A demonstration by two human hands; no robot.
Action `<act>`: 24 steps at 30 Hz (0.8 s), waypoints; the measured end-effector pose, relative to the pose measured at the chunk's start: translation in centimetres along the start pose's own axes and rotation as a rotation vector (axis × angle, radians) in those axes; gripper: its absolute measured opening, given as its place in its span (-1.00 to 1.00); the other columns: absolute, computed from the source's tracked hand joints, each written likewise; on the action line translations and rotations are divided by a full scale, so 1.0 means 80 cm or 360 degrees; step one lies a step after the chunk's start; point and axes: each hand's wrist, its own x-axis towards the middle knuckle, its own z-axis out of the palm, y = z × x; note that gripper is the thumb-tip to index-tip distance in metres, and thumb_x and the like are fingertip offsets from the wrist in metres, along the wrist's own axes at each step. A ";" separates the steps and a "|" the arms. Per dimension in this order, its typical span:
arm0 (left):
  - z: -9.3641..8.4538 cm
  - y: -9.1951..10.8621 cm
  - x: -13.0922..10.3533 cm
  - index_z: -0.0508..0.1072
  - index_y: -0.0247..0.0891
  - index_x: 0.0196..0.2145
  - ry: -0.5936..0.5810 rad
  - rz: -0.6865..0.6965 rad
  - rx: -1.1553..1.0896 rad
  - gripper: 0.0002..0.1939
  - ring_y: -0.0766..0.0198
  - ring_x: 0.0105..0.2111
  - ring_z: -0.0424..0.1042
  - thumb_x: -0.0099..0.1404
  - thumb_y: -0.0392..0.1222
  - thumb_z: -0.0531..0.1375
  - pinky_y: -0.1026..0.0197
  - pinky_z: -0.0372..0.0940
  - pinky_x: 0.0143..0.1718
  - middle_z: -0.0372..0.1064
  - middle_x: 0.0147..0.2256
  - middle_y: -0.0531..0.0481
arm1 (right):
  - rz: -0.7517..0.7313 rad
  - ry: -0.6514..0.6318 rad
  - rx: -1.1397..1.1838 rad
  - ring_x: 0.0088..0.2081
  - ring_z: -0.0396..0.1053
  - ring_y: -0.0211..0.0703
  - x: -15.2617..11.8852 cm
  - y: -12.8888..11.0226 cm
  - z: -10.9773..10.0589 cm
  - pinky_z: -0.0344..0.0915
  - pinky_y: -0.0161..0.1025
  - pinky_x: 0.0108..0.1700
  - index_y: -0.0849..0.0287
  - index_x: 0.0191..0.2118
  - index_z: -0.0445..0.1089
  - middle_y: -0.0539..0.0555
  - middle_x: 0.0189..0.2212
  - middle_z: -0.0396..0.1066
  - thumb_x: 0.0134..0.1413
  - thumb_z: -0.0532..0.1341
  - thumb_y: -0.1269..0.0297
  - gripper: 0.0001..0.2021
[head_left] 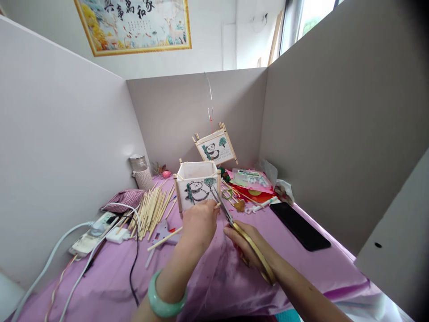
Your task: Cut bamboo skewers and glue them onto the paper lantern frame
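Note:
My left hand (200, 226), with a green bangle on the wrist, is closed round a thin wooden stick (166, 238). The stick's tip pokes out on the hand's right side, near the scissor blades. Gold-handled scissors (256, 252) are in my right hand (246, 243), their blades pointing up and left, slightly apart. Just behind my left hand stands a white box-shaped lantern (197, 190) with wooden corner posts and a panda drawing; its lower part is partly hidden by the hand. A similar panda lantern (217, 148) hangs tilted from a wire behind it.
Many loose sticks (152, 210), a purple glue gun (163, 233), a power strip (89, 239) with cables and a covered jar (140, 172) are on the left. On the right are a black phone (299, 226) and colourful packets (251, 180). Grey partitions (197, 98) enclose the table.

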 end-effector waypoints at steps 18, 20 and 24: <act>-0.015 -0.022 0.014 0.40 -0.25 -0.65 -0.0318 0.0146 -0.0483 -0.61 0.31 -0.56 0.32 0.30 -0.18 0.04 0.30 0.11 -0.46 0.35 -0.65 0.03 | 0.0083 -0.0009 -0.0034 -0.57 0.26 -0.29 -0.003 0.004 0.001 0.14 -0.37 -0.53 0.13 -0.36 0.24 -0.08 -0.54 0.25 0.17 0.10 -0.02 -0.70; -0.014 -0.023 0.015 0.38 -0.25 -0.67 -0.0343 0.0143 -0.0502 -0.60 0.31 -0.56 0.32 0.30 -0.18 0.03 0.30 0.12 -0.46 0.33 -0.66 0.03 | 0.0075 0.0001 -0.0057 -0.59 0.23 -0.31 -0.005 -0.003 0.001 0.11 -0.38 -0.55 0.14 -0.39 0.21 -0.10 -0.58 0.22 0.17 0.10 0.01 -0.71; -0.011 -0.017 0.015 0.46 -0.24 -0.57 -0.0290 0.0080 -0.0333 -0.65 0.23 -0.47 0.40 0.30 -0.15 0.03 0.26 0.14 -0.42 0.43 -0.56 -0.04 | 0.0048 0.0007 -0.0023 -0.62 0.16 -0.32 -0.007 -0.007 0.001 0.08 -0.37 -0.57 0.14 -0.45 0.18 -0.11 -0.63 0.18 0.16 0.11 0.05 -0.71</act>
